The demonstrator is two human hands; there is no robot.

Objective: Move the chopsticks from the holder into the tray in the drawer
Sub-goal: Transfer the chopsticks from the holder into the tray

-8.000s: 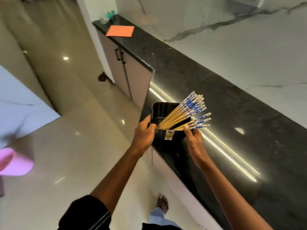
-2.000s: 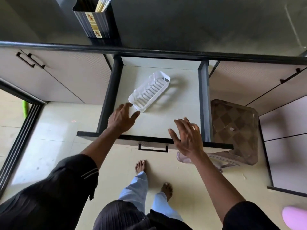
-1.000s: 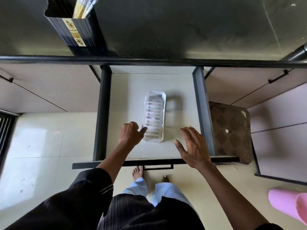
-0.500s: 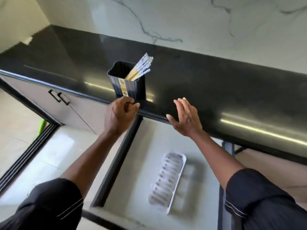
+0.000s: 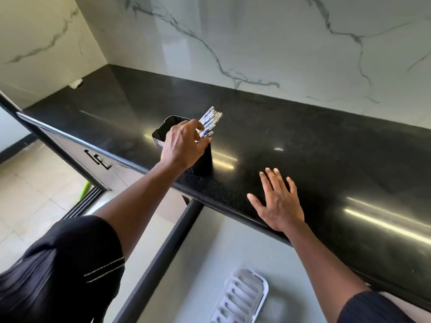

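A black holder [image 5: 202, 159] stands near the front edge of the black countertop [image 5: 303, 145]. A bundle of chopsticks [image 5: 210, 118] with blue-and-white tops leans out of it to the right. My left hand [image 5: 184, 145] is over the holder with its fingers curled around the chopsticks. My right hand [image 5: 278, 201] lies flat on the countertop with fingers spread, holding nothing. Below the counter the drawer [image 5: 191, 264] is pulled out, and the white slotted tray [image 5: 242, 299] lies on its pale floor.
A marble wall [image 5: 256, 43] backs the countertop. Cabinet doors with black handles [image 5: 98, 158] sit left of the drawer. A green object [image 5: 84, 190] lies by the floor rail. A small white item [image 5: 75, 83] rests in the far left corner of the counter.
My left hand rose from the counter edge onto the chopsticks in the holder. My right hand settled flat on the countertop. The view lifted from the drawer to the counter.
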